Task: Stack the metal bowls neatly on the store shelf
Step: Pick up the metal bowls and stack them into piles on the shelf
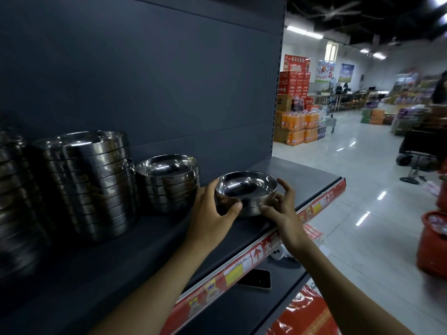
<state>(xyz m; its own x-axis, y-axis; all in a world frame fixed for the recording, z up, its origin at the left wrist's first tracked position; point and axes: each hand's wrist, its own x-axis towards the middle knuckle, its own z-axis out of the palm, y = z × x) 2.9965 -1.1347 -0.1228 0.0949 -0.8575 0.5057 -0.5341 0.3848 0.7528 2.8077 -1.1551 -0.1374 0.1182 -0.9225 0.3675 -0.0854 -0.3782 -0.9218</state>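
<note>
Premises: retail store. Evidence: dark display shelf [145,238] under left hand [212,213]; red price-label strip [244,263] below right hand [280,213]; stacked drink cartons [294,83] and orange bottle packs [297,128] well beyond it.

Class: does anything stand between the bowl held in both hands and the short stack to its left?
Nothing visible does. Only the left hand, gripping the bowl, fills the gap to the short stack; the right hand cups the other side.

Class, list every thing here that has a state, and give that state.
front bowl, upright, on the shelf, held by both hands
left hand, gripping the bowl's left side
right hand, holding its right side
short stack, nested, upright
tall stack, nested, upright
phone, flat, screen dark
</note>
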